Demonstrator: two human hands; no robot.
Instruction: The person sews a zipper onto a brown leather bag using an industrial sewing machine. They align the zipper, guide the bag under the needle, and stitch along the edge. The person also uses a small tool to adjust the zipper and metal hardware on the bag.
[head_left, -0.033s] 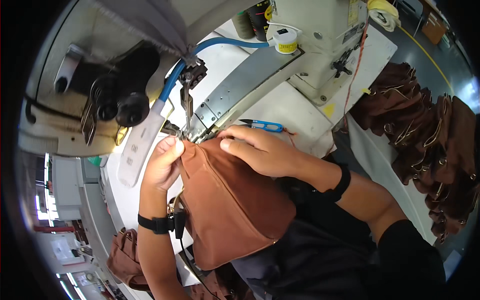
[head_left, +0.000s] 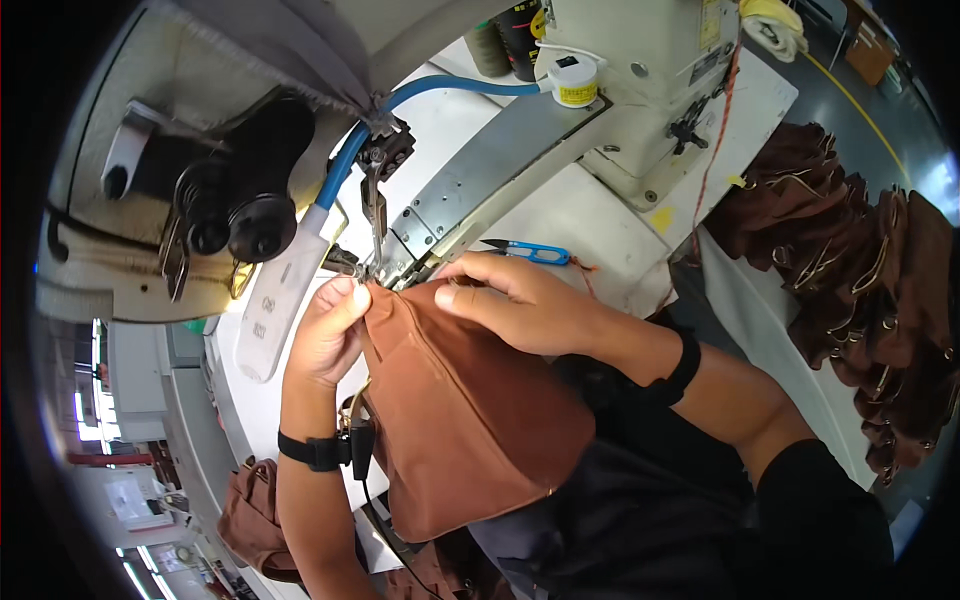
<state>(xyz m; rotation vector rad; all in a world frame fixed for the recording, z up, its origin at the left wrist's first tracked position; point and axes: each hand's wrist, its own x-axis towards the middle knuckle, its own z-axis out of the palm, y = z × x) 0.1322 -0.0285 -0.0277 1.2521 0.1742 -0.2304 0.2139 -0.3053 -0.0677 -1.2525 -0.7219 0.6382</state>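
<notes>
A brown fabric bag (head_left: pixel 470 420) hangs from both hands toward my lap, its top edge at the needle area of a sewing machine (head_left: pixel 375 200). My left hand (head_left: pixel 328 325) pinches the bag's upper left edge between thumb and fingers, close beside the presser foot. On the upper right side, my right hand (head_left: pixel 520 305) grips the bag with the thumb on top; its fingertips are partly hidden behind the fabric. Blue-handled thread snips (head_left: pixel 530 251) lie on the white table just beyond my right hand.
Brown bags with metal rings are heaped (head_left: pixel 850 290) at the right. Another brown bag (head_left: pixel 255 515) sits at the lower left. A blue hose (head_left: pixel 440 84) and a white lamp arm (head_left: pixel 280 305) flank the needle. A round white container (head_left: pixel 574 80) stands on the machine bed.
The view has shifted very slightly. Both hands and the bag keep practically the same place at the needle.
</notes>
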